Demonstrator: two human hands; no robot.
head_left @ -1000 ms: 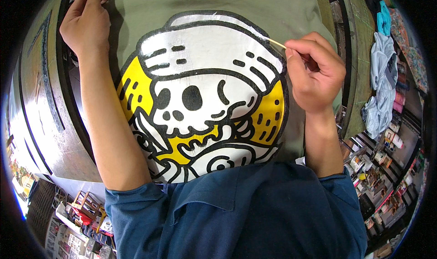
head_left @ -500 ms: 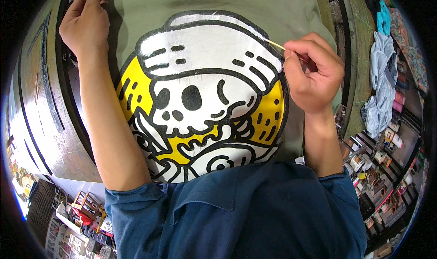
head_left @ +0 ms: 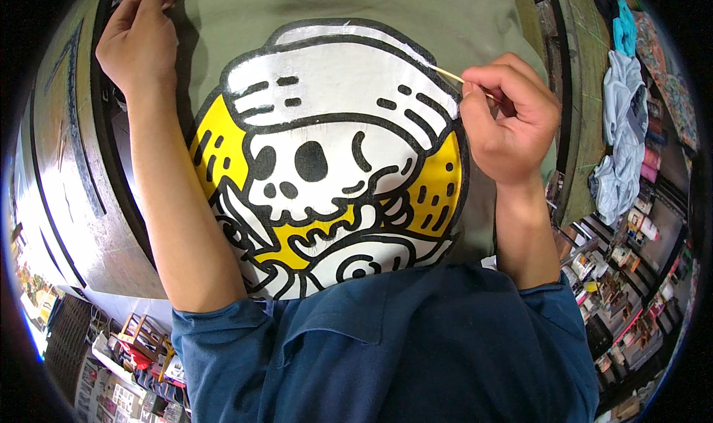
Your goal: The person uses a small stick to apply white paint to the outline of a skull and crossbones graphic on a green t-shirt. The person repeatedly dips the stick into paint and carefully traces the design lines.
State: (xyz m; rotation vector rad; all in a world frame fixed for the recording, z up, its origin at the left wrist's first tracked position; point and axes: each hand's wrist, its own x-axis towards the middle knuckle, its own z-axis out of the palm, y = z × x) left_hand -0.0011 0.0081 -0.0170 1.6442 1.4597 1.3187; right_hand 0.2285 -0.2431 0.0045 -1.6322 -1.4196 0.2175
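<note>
An olive-green cloth lies spread before me, bearing a large printed skull in a white cap, with yellow and black parts. My right hand pinches a thin pale wooden stick between thumb and fingers. The stick's tip touches, or hovers just above, the black outline at the cap's right side; I cannot tell which. At the upper left, my left hand is closed with its fingers pressed together beside the cloth's left edge. What those fingertips hold, if anything, is too small to make out.
To the left runs a worn metal-looking board, and a green board stands to the right. Light blue cloths hang beyond it. Shelves with bottles and jars fill the lower right; a wooden chair is at lower left.
The stick's tip has shifted slightly left along the cap's outline, and the print has moved a little within the view. My left hand stays nearly still.
</note>
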